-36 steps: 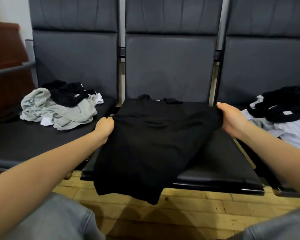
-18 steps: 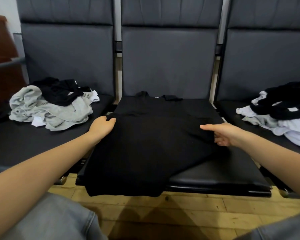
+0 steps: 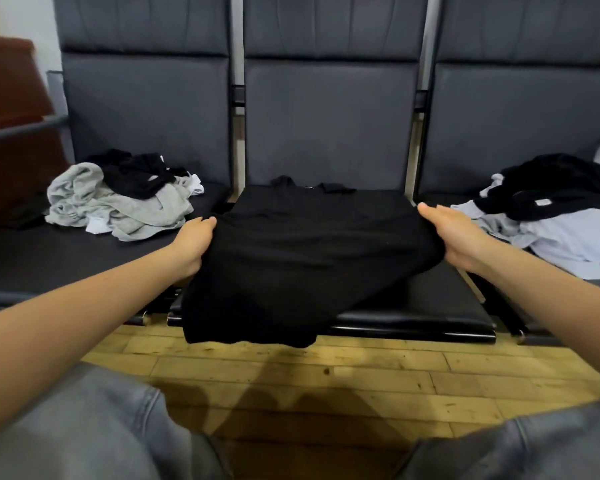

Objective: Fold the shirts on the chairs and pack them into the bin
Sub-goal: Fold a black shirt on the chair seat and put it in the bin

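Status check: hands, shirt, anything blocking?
Left hand and right hand each grip a side of the black shirt. Shirt on middle seat, hem overhanging. Nothing blocking; bin not visible.

left fingers [image 3: 207, 225]: tips tucked under shirt [image 3: 305, 258]
right pile [image 3: 565, 216]: cut by frame edge
bin: unseen

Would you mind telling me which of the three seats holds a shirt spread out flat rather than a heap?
The middle seat: one black shirt lies spread there, gripped by both hands, left hand and right hand. The left seat's pile and right seat's pile are crumpled.
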